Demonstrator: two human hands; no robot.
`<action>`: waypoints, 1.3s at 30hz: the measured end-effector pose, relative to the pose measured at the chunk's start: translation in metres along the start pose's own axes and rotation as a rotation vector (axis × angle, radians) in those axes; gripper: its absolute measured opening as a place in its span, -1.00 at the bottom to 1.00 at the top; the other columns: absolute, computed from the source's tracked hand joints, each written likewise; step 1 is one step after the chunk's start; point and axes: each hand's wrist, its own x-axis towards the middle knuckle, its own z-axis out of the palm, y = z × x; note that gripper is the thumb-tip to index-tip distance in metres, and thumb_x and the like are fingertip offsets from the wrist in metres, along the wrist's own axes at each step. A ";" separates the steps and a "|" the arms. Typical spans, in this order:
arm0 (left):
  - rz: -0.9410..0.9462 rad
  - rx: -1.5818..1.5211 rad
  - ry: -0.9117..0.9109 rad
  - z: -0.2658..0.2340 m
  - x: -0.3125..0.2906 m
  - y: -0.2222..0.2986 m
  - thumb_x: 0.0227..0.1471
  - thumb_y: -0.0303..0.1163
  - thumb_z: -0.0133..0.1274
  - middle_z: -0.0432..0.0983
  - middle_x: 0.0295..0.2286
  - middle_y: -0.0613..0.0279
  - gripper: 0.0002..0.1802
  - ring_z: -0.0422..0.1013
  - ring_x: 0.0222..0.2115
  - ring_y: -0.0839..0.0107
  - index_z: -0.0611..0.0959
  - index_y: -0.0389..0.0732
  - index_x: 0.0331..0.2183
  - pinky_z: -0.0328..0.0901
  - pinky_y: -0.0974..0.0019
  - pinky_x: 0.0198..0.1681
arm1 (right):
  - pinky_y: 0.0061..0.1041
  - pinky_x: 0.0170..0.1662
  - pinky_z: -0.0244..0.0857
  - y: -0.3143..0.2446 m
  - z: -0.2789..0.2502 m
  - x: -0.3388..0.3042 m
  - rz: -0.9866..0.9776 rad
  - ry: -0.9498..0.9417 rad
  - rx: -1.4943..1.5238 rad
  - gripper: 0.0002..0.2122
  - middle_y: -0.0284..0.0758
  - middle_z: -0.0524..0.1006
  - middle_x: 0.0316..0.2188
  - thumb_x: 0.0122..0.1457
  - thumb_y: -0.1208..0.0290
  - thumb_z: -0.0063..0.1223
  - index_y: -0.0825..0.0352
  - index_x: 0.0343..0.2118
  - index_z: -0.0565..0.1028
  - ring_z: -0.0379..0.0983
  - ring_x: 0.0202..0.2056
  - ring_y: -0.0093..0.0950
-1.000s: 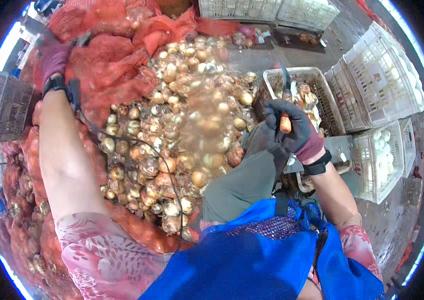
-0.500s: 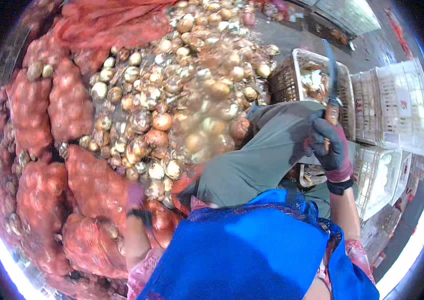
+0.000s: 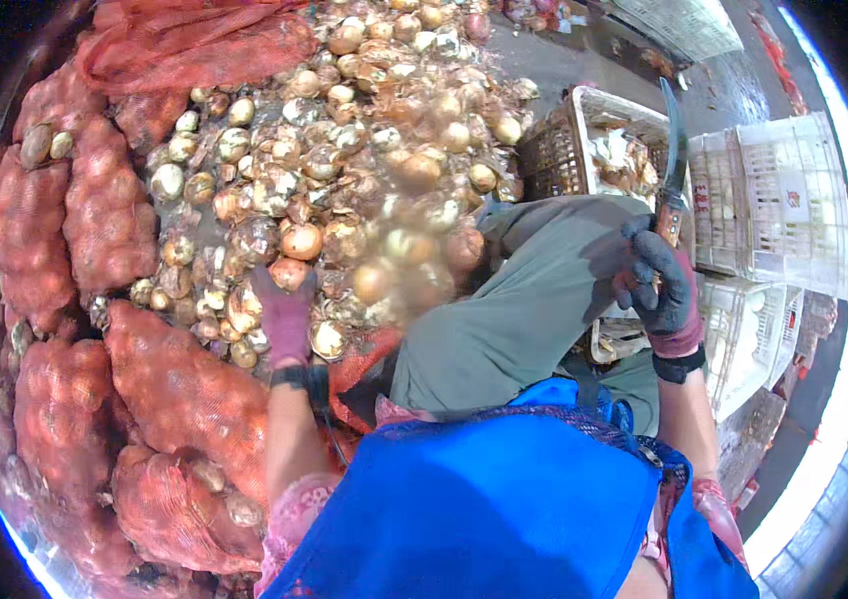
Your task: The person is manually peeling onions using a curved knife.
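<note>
In my right hand, gloved in dark grey and purple, I grip a knife by its wooden handle. Its long curved blade points up and away from me. My left hand, in a purple glove, reaches into the loose onion pile with its fingers spread. At its fingertips is a brown onion; the hand hides part of it, and whether they touch is unclear. Just beyond lies another onion. A cut-looking onion is beside my left wrist.
Full red mesh sacks of onions crowd the left side. Loose red netting lies at the far left. Right of my knee stands a plastic crate with pale scraps inside. White crates stand further right. Part of the pile looks blurred.
My left hand has moved forward from beside the sacks into the onion pile, its fingers now at an onion. My right hand keeps the knife upright, nearly unmoved. The view has shifted slightly.
</note>
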 end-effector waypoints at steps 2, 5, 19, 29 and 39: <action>-0.131 0.009 -0.076 -0.012 0.019 0.014 -0.01 -0.09 0.09 0.30 -0.01 -0.08 -0.33 0.24 0.03 0.13 0.36 -0.33 0.03 0.13 0.20 0.07 | -0.58 -0.62 0.17 -0.001 0.000 0.002 0.132 -0.022 0.342 -0.84 -0.49 0.26 -0.68 0.17 0.35 -0.06 0.35 -0.37 0.40 0.21 -0.71 -0.62; -0.279 -0.276 0.114 -0.045 0.000 -0.025 0.13 -0.12 -0.06 0.46 -0.21 0.05 -0.52 0.36 -0.17 0.24 0.48 -0.34 -0.10 0.22 0.25 -0.07 | -0.58 -0.68 0.09 0.002 -0.008 -0.001 0.135 0.038 0.293 -0.80 -0.47 0.25 -0.72 0.21 0.29 -0.15 0.33 -0.37 0.38 0.17 -0.75 -0.60; -0.107 0.721 -0.297 -0.021 -0.123 -0.140 -0.27 -0.18 0.28 0.33 -0.09 -0.16 -0.14 0.28 -0.05 -0.05 0.30 -0.32 0.04 0.24 0.09 -0.02 | -0.60 -0.71 0.03 0.002 0.005 0.001 0.088 0.055 0.274 -0.76 -0.53 0.17 -0.79 0.20 0.29 -0.13 0.41 -0.26 0.42 0.09 -0.79 -0.64; -0.988 -0.253 -0.543 -0.055 -0.068 -0.053 -0.13 -0.16 0.20 0.47 -0.22 0.13 -0.35 0.45 -0.26 0.20 0.40 -0.17 0.00 0.39 0.21 -0.29 | -0.64 -0.65 0.10 0.008 -0.001 -0.002 0.013 -0.016 0.247 -0.76 -0.44 0.30 -0.68 0.25 0.32 -0.21 0.40 -0.20 0.41 0.17 -0.74 -0.63; -0.569 -1.784 -0.573 -0.044 -0.013 0.070 0.01 0.32 -0.20 0.42 -0.10 0.08 -0.20 0.42 -0.17 0.21 0.40 -0.18 0.01 0.42 0.13 -0.20 | -0.77 -0.66 0.16 0.017 -0.018 0.011 -0.510 -0.193 -0.433 -0.63 -0.50 0.32 -0.54 0.25 0.39 -0.18 0.29 0.11 0.23 0.15 -0.70 -0.77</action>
